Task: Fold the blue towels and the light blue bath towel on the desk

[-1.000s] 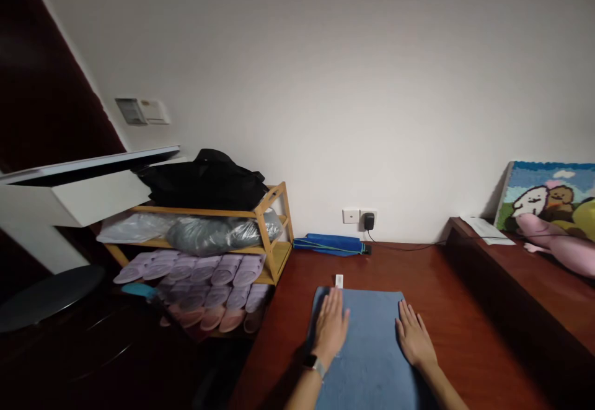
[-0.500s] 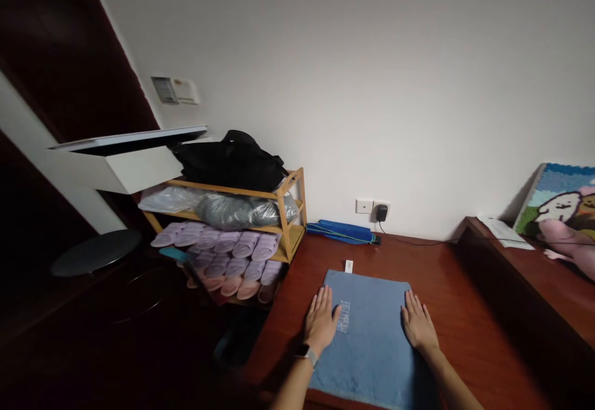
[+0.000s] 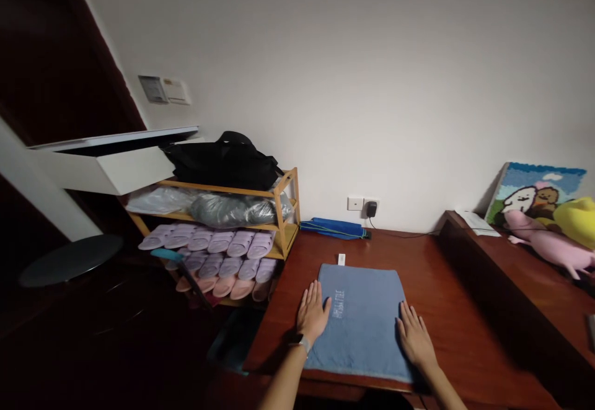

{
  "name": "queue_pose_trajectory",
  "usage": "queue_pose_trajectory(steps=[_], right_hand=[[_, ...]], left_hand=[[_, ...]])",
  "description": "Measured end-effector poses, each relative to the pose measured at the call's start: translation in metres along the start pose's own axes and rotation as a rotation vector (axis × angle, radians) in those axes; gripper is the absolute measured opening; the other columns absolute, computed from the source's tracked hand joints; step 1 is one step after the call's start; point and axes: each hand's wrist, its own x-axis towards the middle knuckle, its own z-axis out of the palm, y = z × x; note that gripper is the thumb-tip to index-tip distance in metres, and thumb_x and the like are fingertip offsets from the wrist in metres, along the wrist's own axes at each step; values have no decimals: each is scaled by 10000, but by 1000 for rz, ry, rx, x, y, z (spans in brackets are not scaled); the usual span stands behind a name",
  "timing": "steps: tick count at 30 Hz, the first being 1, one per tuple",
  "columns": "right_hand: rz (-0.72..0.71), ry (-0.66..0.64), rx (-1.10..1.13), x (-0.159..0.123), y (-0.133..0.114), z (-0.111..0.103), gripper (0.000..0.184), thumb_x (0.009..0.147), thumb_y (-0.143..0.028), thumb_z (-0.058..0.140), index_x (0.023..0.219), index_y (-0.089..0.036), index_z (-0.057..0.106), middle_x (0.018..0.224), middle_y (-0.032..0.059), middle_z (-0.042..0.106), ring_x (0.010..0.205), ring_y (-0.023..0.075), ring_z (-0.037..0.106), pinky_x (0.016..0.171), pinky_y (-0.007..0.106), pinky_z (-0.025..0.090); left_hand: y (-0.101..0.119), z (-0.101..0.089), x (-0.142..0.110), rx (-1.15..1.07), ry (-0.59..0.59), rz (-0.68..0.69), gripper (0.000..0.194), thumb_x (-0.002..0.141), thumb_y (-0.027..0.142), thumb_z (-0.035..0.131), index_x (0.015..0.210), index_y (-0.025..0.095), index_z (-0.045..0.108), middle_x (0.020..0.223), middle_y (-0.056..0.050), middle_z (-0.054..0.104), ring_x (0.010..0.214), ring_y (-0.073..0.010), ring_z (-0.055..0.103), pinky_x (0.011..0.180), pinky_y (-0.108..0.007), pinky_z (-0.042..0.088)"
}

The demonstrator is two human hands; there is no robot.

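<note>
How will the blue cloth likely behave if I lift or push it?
The blue cloth is likely floppy: it lies flat on the table with gently curving edges. It's probably light for its size, since it looks thin. Pushed inward by the left hand or right hand at its sides, it may ruck up, as its surface looks soft.

Left hand farther left on cloth

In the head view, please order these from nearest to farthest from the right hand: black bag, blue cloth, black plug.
From the right hand:
1. Blue cloth: along its left side.
2. Black plug: ahead, on the wall.
3. Black bag: far left, on the rack.
</note>
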Motion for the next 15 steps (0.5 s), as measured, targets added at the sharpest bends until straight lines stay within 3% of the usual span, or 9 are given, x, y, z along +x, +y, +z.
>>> queue_pose_trajectory(steps=[3, 5, 8, 10, 12, 15], right_hand=[[2, -6, -20, -8, -4, -1, 716, 1009, -465, 120, 1612, -100, 240, 1682, 48, 235, 1560, 228, 191, 1268, 421, 159], [4, -6, -26, -8, -7, -4, 714, 1011, -463, 112, 1612, -97, 234, 1684, 46, 227, 1564, 226, 176, 1267, 418, 155], [5, -17, -28, -8, -9, -8, 712, 1014, -458, 96, 1613, -94, 219, 1687, 43, 212, 1566, 229, 163, 1266, 414, 154], [3, -27, -31, -9, -9, -11, 704, 1015, -447, 95, 1615, -97, 210, 1689, 36, 203, 1567, 229, 157, 1267, 415, 150], [-6, -33, -36, -10, -8, -13, 693, 1015, -433, 106, 1615, -105, 214, 1690, 27, 196, 1569, 227, 150, 1268, 412, 140], [-10, -31, -34, -10, -8, -15, 686, 1014, -423, 114, 1616, -114, 225, 1692, 23, 194, 1570, 220, 143, 1268, 404, 136]], left_hand=[[5, -7, 2, -8, -14, -25, 691, 1034, 487, 270, 1557, 50, 385, 1613, -187, 381, 1507, -289, 350, 1244, -476, 284], [23, -11, 1, -29, 18, -12, 678, 1043, 470, 252, 1574, 61, 353, 1623, -179, 368, 1516, -290, 330, 1248, -480, 274], [80, -11, -6, -108, 47, 158, 648, 1063, 456, 210, 1605, 111, 294, 1661, -121, 312, 1544, -247, 262, 1264, -448, 249], [127, -6, -13, -175, -1, 328, 637, 1069, 478, 206, 1610, 152, 288, 1667, -74, 313, 1553, -203, 235, 1273, -407, 235], [165, 1, -21, -225, -69, 414, 641, 1069, 511, 205, 1601, 172, 319, 1655, -57, 346, 1548, -184, 248, 1279, -392, 224], [182, 8, -30, -245, -143, 404, 661, 1063, 546, 207, 1584, 170, 360, 1633, -73, 388, 1533, -198, 293, 1281, -411, 227]])
